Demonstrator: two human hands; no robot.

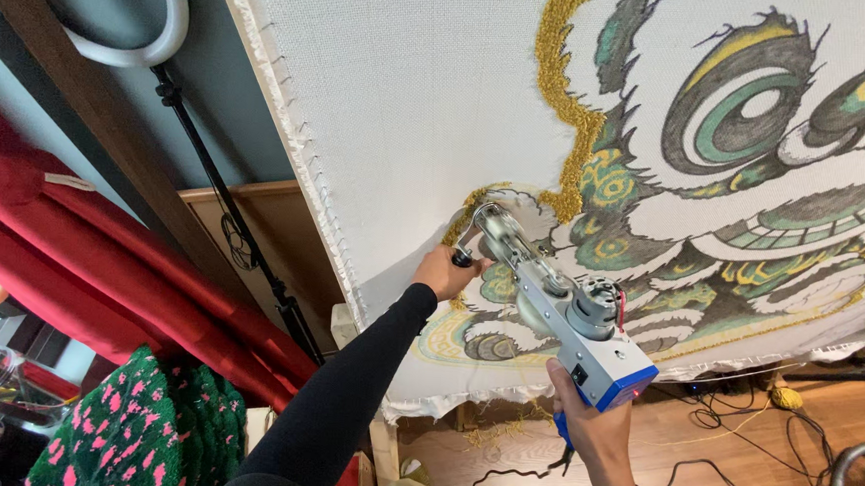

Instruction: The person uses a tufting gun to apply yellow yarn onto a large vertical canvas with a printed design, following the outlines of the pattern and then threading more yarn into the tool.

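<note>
Right hand is clenched around the blue grip at the rear of the tufting gun, low in the view above the wood floor. Left hand, on a black sleeve, grasps the front handle of the gun, close to the cloth. Gun body is grey metal with a blue rear end and an exposed round motor part on top; it points up and to the left, and its tip meets the cloth at a yellow tufted patch. Cloth is a white woven sheet stretched on a wooden frame, with its edge hooked along the frame. A drawn lion-like face in green, yellow and grey covers the right part of the sheet, and a yellow yarn line is tufted along its outline. Black cables lie on the floor below the cloth. Red drapes hang to the left, beside a black stand carrying a white ring light.
</note>
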